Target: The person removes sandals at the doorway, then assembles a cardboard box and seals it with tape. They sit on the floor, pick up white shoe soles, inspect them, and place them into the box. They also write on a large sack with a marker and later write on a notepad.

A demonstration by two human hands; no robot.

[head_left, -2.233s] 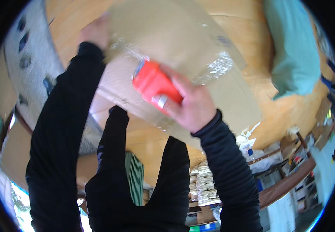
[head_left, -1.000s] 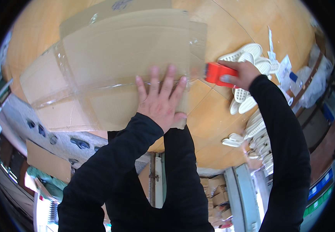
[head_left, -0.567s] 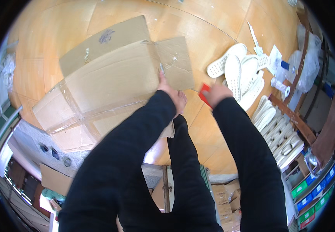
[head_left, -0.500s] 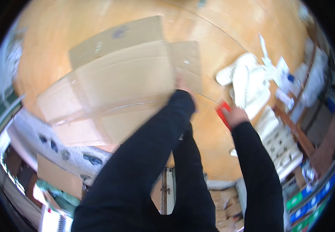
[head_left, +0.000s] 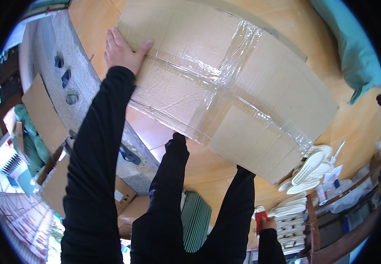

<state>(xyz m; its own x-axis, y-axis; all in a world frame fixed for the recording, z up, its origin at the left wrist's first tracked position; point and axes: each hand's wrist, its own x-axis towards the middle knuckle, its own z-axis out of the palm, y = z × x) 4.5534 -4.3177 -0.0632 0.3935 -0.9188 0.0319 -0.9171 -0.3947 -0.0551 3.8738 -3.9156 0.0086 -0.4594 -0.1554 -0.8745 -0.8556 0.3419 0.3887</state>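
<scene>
A large flattened cardboard box [head_left: 278, 83] lies across the floor in front of my legs, with strips of shiny clear tape [head_left: 225, 72] crossing it. At its left edge rests my left hand [head_left: 124, 52], fingers stretched out and thumb apart on the cardboard. Low on the right, my right hand [head_left: 268, 223] is closed around a small red object [head_left: 259, 216] with a whitish end, whose kind I cannot make out. It is away from the box, beside a stack of cream shoe soles [head_left: 289, 222].
More cream soles [head_left: 311, 169] lie by the box's right corner. A teal sack [head_left: 353, 48] stands at the far right. A wooden rail [head_left: 311, 220] runs along the right. On the left are a grey concrete ledge [head_left: 80, 61] with dark slippers and a leaning cardboard sheet [head_left: 45, 110].
The view has swung round. The cardboard now lies turned, showing a taped face. My left hand has gone to its left edge, while the right still holds the red object, lower down.
</scene>
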